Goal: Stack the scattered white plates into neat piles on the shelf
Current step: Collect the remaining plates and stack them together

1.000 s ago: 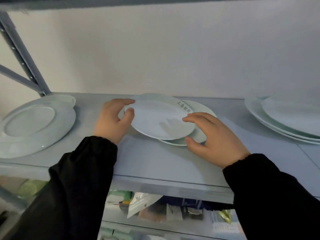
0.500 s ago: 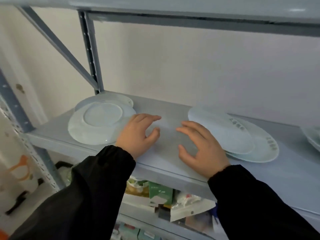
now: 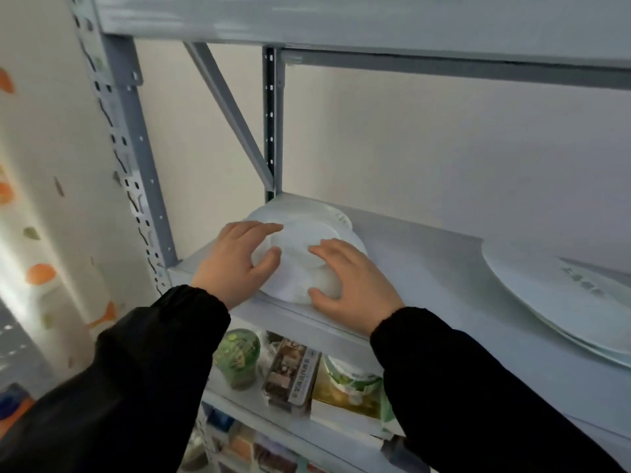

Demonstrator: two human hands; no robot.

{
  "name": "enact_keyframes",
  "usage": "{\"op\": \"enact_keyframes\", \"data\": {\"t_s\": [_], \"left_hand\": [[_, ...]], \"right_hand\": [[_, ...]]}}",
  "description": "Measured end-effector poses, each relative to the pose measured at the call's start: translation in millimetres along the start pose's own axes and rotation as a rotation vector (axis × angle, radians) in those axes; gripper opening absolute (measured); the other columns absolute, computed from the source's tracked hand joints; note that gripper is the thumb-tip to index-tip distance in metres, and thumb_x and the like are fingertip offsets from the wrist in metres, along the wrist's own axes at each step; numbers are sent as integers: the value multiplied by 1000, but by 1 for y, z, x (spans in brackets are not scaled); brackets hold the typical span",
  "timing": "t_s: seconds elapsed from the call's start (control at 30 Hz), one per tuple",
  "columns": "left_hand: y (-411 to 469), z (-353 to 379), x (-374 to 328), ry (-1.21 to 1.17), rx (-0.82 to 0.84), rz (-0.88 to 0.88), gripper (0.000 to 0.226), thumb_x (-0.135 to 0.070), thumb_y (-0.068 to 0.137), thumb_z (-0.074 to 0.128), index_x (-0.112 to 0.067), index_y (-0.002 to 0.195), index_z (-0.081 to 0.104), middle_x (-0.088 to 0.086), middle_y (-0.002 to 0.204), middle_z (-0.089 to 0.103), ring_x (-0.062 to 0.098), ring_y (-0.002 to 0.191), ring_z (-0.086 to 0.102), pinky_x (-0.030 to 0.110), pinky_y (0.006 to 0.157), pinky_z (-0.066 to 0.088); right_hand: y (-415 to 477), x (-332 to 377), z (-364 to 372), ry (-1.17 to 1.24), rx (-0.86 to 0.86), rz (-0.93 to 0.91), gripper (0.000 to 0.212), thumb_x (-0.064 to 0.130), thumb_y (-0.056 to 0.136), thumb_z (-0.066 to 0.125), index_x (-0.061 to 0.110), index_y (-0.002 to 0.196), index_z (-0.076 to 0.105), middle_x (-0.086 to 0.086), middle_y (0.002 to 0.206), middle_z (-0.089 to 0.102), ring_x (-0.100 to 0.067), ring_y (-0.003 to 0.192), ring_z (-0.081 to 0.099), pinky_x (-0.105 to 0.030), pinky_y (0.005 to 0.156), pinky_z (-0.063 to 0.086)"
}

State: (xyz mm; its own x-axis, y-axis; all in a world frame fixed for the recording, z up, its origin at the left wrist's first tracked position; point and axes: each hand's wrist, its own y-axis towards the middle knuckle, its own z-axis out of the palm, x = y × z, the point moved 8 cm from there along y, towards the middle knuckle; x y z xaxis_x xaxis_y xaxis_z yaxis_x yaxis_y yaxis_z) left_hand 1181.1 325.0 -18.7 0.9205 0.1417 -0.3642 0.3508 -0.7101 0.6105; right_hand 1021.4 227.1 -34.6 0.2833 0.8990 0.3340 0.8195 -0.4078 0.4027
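Note:
A white plate (image 3: 298, 245) lies upside down at the left end of the grey shelf (image 3: 426, 268), its foot ring facing up. It rests partly on a second white plate (image 3: 329, 213) behind it. My left hand (image 3: 235, 264) grips its left rim, fingers on top and thumb on the near side. My right hand (image 3: 351, 285) holds its near right rim the same way. Further right lies a pile of larger white plates (image 3: 553, 295) with green print on the rim.
A grey upright post (image 3: 136, 148) and a diagonal brace (image 3: 232, 114) stand close to the left of the plates. Another shelf board (image 3: 341, 22) hangs overhead. Packaged goods and a green jar (image 3: 239, 356) fill the shelf below.
My view has swung left. Both hands moved from the bare shelf onto the upside-down plate at the left end and now grip it. The printed plates lie off to the right.

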Motion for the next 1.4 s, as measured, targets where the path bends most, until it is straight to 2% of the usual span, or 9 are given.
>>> {"op": "enact_keyframes", "data": {"t_s": [0.17, 0.4, 0.47, 0.67, 0.83, 1.03, 1.2, 1.3, 1.4], "left_hand": [[-14, 18, 33, -6, 19, -48, 47, -48, 90, 41, -26, 129, 57, -3, 128, 57, 21, 124, 45, 27, 105, 29], [-12, 13, 36, -16, -53, -107, 61, -54, 87, 41, -25, 141, 45, 1, 138, 46, 23, 131, 34, 30, 108, 25], [-13, 13, 35, -10, -52, -100, 63, -55, 87, 40, -24, 142, 44, 1, 138, 46, 22, 130, 34, 29, 108, 24], [-13, 14, 36, -65, -32, -123, 64, -57, 90, 32, -22, 144, 40, 2, 139, 45, 21, 133, 31, 27, 107, 22], [-12, 17, 39, -82, -12, -157, 65, -59, 89, 29, -23, 143, 41, 2, 141, 46, 21, 133, 33, 29, 107, 23], [-8, 16, 33, -115, -10, -194, 69, -61, 87, 29, -22, 142, 42, 5, 142, 44, 22, 134, 29, 35, 111, 21], [1, 25, 11, -75, -20, -188, 69, -60, 86, 31, -21, 141, 42, 10, 141, 42, 25, 133, 27, 41, 113, 20], [8, 35, -24, -106, -34, -124, 69, -57, 85, 32, -17, 141, 45, 13, 141, 42, 27, 133, 29, 37, 111, 21], [17, 48, -61, -101, -15, -65, 67, -58, 89, 30, -20, 143, 42, 9, 146, 37, 26, 136, 27, 39, 113, 21]], "right_hand": [[20, 12, 36, -179, 204, 24, 90, 76, 73, 49, 45, 150, 14, 7, 161, 9, -12, 148, -4, -44, 119, -3], [13, 15, 35, -315, 277, 81, 108, 91, 61, 44, 47, 149, 1, 5, 162, 1, -18, 148, -10, -51, 118, -6], [8, 22, 32, -352, 267, 95, 104, 87, 64, 47, 46, 149, 3, 2, 161, 5, -22, 148, -4, -53, 117, -2], [-16, 48, 22, -570, 190, 41, 85, 67, 81, 47, 31, 149, 13, -10, 149, 28, -34, 136, 26, -60, 104, 30], [-43, 43, 15, -638, 202, 30, 81, 63, 74, 42, 16, 139, 44, -21, 127, 55, -44, 113, 56, -63, 75, 50], [-81, 28, -11, -638, 213, 4, 77, 56, 75, 35, 13, 139, 43, -22, 127, 59, -43, 110, 61, -60, 72, 55], [-111, 22, -61, -616, 86, -114, 73, 26, 74, 65, 14, 142, 40, -13, 129, 61, -35, 110, 64, -49, 77, 58], [-128, 11, -97, -574, 16, -132, 62, 14, 82, 36, 16, 144, 35, -10, 136, 57, -33, 115, 62, -42, 75, 59], [-140, 0, -132, -533, -67, -178, 65, 7, 82, 30, 18, 146, 32, -8, 141, 53, -30, 118, 60, -42, 75, 59]]}}
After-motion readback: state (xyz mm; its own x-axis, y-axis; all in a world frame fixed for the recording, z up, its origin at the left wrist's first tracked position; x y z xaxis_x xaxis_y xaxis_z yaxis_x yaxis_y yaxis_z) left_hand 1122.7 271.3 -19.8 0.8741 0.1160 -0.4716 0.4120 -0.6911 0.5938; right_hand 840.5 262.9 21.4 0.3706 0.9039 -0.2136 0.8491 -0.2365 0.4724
